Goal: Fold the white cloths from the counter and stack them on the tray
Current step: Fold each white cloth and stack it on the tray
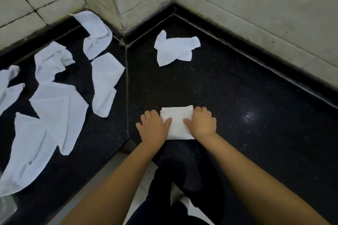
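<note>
A small folded white cloth [177, 123] lies flat near the front edge of the black counter [237, 115]. My left hand [153, 126] grips its left side, thumb on top. My right hand [202, 123] grips its right side the same way. A crumpled white cloth [175, 49] lies farther back near the corner. Several unfolded white cloths are spread over the left counter section, among them a large one [54, 115] and a long one [105, 82]. No tray is clearly visible.
Tiled walls [237, 5] close the counter at the back and right, meeting in a corner. A seam [126, 87] divides the two counter sections. A shiny metallic object [7, 208] peeks in at the bottom left. Below the counter edge are my dark clothes and light floor.
</note>
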`<state>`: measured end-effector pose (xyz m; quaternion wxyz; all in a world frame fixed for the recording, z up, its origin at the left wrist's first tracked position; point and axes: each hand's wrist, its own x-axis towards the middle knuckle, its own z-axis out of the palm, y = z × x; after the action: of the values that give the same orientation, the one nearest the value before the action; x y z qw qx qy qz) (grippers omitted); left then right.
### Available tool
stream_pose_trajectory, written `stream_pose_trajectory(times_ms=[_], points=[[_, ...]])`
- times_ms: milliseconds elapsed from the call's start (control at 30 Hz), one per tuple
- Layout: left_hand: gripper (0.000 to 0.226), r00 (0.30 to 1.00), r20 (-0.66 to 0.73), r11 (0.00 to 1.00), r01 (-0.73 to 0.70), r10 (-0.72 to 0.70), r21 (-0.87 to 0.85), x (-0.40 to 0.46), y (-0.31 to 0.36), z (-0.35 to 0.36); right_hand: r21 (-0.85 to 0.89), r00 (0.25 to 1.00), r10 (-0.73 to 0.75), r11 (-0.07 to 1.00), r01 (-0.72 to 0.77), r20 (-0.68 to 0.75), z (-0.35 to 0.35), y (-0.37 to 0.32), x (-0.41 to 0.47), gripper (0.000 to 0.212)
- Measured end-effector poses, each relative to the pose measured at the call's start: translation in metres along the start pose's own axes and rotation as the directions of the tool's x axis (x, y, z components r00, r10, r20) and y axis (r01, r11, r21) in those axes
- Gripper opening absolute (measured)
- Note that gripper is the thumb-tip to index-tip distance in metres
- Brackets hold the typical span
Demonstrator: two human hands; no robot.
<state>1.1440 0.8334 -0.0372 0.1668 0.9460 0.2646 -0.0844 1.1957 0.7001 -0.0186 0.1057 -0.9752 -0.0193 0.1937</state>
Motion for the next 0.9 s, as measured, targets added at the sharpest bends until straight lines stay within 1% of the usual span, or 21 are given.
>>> stream_pose_trajectory(times_ms=[67,133,167,200,233,267,300,333,400,433,467,500,567,667,700,733,833,900], points=[[0.048,1.000,-0.029,0.998,-0.006,0.008,0.058,-0.006,0.004,0.003,0.045,1.000,0.011,0.999,-0.011,0.002,0.001,-0.006,-0.004,0.041],[0.039,0.999,-0.042,0.999,-0.020,0.022,0.031,-0.010,0.006,0.004,0.132,1.000,0.023,0.991,-0.025,0.014,-0.001,-0.007,-0.008,0.036],[0.032,0.999,-0.044,0.999,-0.027,0.026,-0.038,-0.013,0.006,0.004,0.215,0.999,0.027,0.976,-0.032,0.029,-0.004,-0.006,-0.011,0.034],[0.024,0.999,-0.039,0.985,-0.029,0.022,-0.168,-0.015,0.005,0.002,0.332,0.998,0.029,0.942,-0.043,0.047,-0.008,-0.004,-0.014,0.033],[0.016,1.000,-0.019,0.938,-0.021,0.015,-0.346,-0.018,0.004,-0.002,0.470,0.997,0.030,0.881,-0.057,0.066,-0.014,-0.001,-0.019,0.031],[0.010,1.000,0.015,0.842,-0.001,0.011,-0.540,-0.021,0.004,-0.008,0.599,0.996,0.031,0.797,-0.077,0.087,-0.021,0.003,-0.024,0.030],[0.008,0.998,0.057,0.718,0.032,0.011,-0.696,-0.026,0.005,-0.015,0.708,0.993,0.033,0.699,-0.105,0.115,-0.030,0.008,-0.030,0.028],[0.010,0.996,0.093,0.598,0.067,0.012,-0.799,-0.032,0.008,-0.023,0.794,0.987,0.034,0.591,-0.144,0.155,-0.038,0.015,-0.037,0.026],[0.020,0.983,0.177,0.406,0.144,0.044,-0.902,-0.046,0.016,-0.037,0.902,0.971,0.012,0.366,-0.228,0.240,-0.053,0.030,-0.055,0.025],[0.027,0.972,0.222,0.342,0.183,0.078,-0.922,-0.055,0.021,-0.043,0.927,0.964,0.003,0.277,-0.255,0.264,-0.059,0.038,-0.064,0.024],[0.034,0.958,0.264,0.300,0.220,0.114,-0.928,-0.062,0.026,-0.048,0.939,0.962,-0.001,0.219,-0.266,0.273,-0.065,0.047,-0.073,0.021],[0.041,0.942,0.300,0.279,0.251,0.150,-0.927,-0.069,0.030,-0.052,0.946,0.963,0.001,0.183,-0.267,0.271,-0.069,0.055,-0.084,0.016],[0.044,0.904,0.369,0.260,0.311,0.217,-0.914,-0.085,0.037,-0.058,0.959,0.967,0.025,0.121,-0.256,0.255,-0.075,0.073,-0.107,0.012],[0.025,0.814,0.484,0.214,0.435,0.321,-0.875,-0.117,0.054,-0.060,0.976,0.976,0.058,0.040,-0.212,0.209,-0.076,0.103,-0.147,0.014],[0.022,0.785,0.514,0.233,0.459,0.346,-0.857,-0.129,0.062,-0.060,0.982,0.980,0.073,0.009,-0.189,0.188,-0.075,0.113,-0.162,0.015],[0.021,0.761,0.533,0.275,0.459,0.370,-0.845,-0.141,0.071,-0.059,0.987,0.982,0.098,-0.022,-0.162,0.164,-0.074,0.124,-0.178,0.016],[0.023,0.706,0.547,0.413,0.379,0.449,-0.828,-0.179,0.095,-0.048,0.991,0.968,0.227,-0.105,-0.086,0.108,-0.062,0.157,-0.234,0.022],[0.024,0.647,0.566,0.485,0.326,0.512,-0.811,-0.211,0.108,-0.038,0.986,0.938,0.337,-0.166,-0.031,0.086,-0.048,0.179,-0.275,0.026]])
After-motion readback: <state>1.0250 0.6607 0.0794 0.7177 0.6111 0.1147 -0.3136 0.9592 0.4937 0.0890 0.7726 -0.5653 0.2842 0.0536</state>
